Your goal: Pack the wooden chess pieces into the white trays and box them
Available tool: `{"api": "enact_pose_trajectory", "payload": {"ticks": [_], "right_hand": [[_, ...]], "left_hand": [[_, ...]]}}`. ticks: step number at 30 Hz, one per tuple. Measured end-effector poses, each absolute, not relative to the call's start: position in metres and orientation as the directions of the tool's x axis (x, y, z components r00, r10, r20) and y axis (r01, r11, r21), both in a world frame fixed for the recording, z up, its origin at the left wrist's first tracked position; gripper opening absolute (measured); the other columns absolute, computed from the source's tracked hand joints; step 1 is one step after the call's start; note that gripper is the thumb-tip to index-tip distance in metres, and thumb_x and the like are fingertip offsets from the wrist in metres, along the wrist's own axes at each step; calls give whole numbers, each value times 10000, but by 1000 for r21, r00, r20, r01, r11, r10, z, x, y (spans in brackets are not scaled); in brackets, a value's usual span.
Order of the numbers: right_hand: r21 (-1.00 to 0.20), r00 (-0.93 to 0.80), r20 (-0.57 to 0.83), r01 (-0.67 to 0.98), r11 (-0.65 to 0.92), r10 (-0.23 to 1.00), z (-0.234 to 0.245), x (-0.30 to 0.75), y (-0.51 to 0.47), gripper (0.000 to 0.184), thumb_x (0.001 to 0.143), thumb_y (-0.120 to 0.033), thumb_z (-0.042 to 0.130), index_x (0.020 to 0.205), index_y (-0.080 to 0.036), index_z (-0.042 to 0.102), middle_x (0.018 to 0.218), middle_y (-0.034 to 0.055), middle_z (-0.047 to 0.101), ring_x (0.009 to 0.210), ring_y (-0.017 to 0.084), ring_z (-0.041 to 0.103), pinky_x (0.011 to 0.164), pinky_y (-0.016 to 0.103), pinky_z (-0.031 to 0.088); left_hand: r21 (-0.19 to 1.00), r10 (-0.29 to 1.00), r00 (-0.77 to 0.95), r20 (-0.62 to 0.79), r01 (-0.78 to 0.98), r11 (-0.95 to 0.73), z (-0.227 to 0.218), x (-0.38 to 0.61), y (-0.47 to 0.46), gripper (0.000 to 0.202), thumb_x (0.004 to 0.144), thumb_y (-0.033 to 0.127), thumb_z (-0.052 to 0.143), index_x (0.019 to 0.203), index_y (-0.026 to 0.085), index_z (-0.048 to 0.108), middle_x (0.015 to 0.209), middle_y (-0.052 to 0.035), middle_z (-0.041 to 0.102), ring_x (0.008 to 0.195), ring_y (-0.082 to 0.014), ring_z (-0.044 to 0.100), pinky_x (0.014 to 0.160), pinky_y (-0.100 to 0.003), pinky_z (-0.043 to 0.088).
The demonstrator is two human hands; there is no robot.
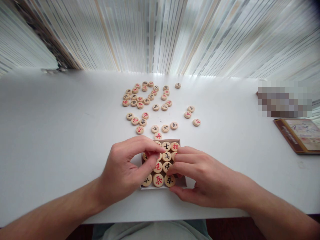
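Note:
A shallow open box (184, 184) at the table's near side holds rows of round wooden xiangqi pieces with red or black characters. My left hand (132, 163) reaches in from the left, thumb and bent fingers closed around a mostly hidden red piece, index fingertip touching a black horse piece (167, 156). My right hand (205, 171) covers the box's right side. Its index finger and thumb lie at the far and near edges of a black soldier piece (170, 180) in the front row. A gap shows to the right of that piece; my fingers hide part of the right column.
Several loose xiangqi pieces (140, 99) lie scattered beyond the box, with a red soldier piece (158, 136) just past its far wall. A brown printed box lid (303, 136) sits at the right. Behind the white table (62, 133) hangs a striped curtain (160, 36).

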State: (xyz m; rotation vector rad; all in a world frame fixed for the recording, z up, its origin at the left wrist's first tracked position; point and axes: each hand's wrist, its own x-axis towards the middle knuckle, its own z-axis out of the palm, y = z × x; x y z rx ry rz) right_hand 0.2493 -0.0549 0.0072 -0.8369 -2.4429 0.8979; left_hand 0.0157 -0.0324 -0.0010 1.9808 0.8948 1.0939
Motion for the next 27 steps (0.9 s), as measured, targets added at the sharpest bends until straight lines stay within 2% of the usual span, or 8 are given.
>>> {"api": "enact_pose_trajectory", "payload": {"ticks": [3, 7, 14, 19, 27], "right_hand": [[-684, -738, 171, 388, 618, 653, 7, 250, -55, 107, 919, -101, 686, 1003, -139, 741, 886, 57, 740, 831, 213, 650, 868, 379, 530], [-676, -743, 202, 366, 640, 638, 7, 252, -55, 75, 933, -101, 687, 911, -164, 722, 842, 43, 725, 799, 199, 644, 851, 368, 530], [-578, -758, 221, 405, 709, 613, 9, 255, -58, 249, 962, -127, 661, 724, -192, 691, 738, 39, 656, 743, 196, 578, 786, 364, 506], [-484, -796, 181, 439, 757, 578, 8, 255, -60, 247, 961, -129, 641, 731, -182, 712, 748, 48, 670, 759, 210, 555, 763, 388, 480], [-471, -807, 182, 430, 770, 562, 9, 253, -61, 230, 963, -153, 635, 756, -183, 730, 774, 38, 689, 794, 211, 570, 812, 392, 475]], "left_hand": [[821, 819, 406, 405, 234, -522, -2, 16, -32, 234, 911, -1, 681, 993, 192, 786, 931, -32, 813, 874, -166, 765, 811, -286, 598], [820, 823, 405, 398, 245, -517, -2, 16, -32, 236, 911, 3, 687, 997, 198, 788, 933, -36, 813, 876, -177, 766, 807, -299, 599], [820, 823, 405, 399, 243, -518, 0, 16, -32, 223, 910, 3, 681, 981, 187, 787, 914, -32, 812, 851, -163, 761, 792, -284, 594], [809, 820, 402, 407, 256, -528, -2, 16, -32, 230, 912, 0, 675, 978, 192, 783, 918, -32, 815, 855, -167, 766, 793, -287, 596], [821, 828, 404, 389, 256, -510, 0, 17, -33, 245, 908, 14, 679, 985, 223, 782, 924, -24, 815, 848, -182, 766, 781, -308, 601]]}}
